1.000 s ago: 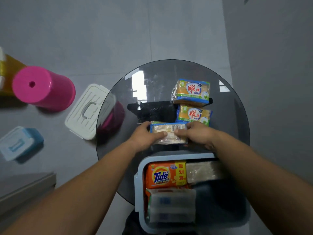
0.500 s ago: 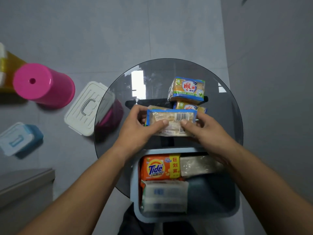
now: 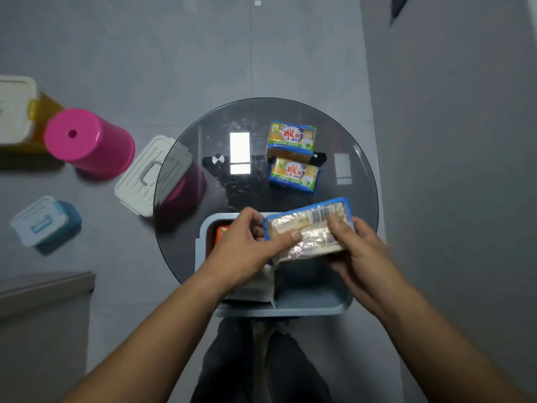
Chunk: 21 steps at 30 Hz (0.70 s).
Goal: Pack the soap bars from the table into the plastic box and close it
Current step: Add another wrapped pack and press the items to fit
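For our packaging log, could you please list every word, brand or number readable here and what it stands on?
"雕牌", red, on the far yellow soap pack.
"雕牌", red, on the near yellow soap pack.
Small print under both logos: too blurred to read.
Barcode digits on the clear-wrapped soap pack: too small to read.
Orange pack: print hidden.

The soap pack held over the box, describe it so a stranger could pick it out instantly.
Find the round glass table, then the pale blue plastic box at its near edge. Above the box, the left hand and right hand grip one soap pack. Unlike the near yellow pack and far yellow pack, its wrap is clear, blue-edged, with a barcode.
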Motion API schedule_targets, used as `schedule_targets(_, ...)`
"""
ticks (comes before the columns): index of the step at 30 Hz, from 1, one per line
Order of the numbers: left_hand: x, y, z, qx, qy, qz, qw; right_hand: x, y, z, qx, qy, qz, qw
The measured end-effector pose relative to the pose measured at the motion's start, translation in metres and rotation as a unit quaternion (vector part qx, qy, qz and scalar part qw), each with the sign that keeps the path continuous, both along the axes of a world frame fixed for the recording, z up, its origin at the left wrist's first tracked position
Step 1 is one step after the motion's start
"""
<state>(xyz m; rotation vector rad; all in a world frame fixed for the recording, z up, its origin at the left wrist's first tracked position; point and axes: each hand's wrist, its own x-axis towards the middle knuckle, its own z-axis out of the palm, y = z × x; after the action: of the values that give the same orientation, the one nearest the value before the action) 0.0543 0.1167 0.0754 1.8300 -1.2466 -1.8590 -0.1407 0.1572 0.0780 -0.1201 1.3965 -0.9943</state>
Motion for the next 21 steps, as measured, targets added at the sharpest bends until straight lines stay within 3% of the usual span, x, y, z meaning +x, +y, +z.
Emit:
schedule_targets(4, -0.003, 0.016, -0.006, 0.012, -0.027, -0.108, 0.994, -0.007, 0.032, -0.005, 0.021, -0.044, -0.014, 0.999)
schedule_targets(9, 0.003, 0.017, -0.015, 0.004, -0.071, -0.222, 0.972, -0.013, 0.054, -0.017, 0.026, -0.003, 0.02, 0.999)
schedule_targets(15, 0.01, 0.006, -0.032, 0.016, -0.052, -0.318, 0.947, -0.008, 0.061, -0.026, 0.036, 0.108, 0.131, 0.985)
schedule_targets(21, 0.006, -0.005, -0.036, -0.004, -0.069, -0.39, 0.918, -0.016, 0.051, -0.024, 0.051, 0.128, 0.256, 0.957)
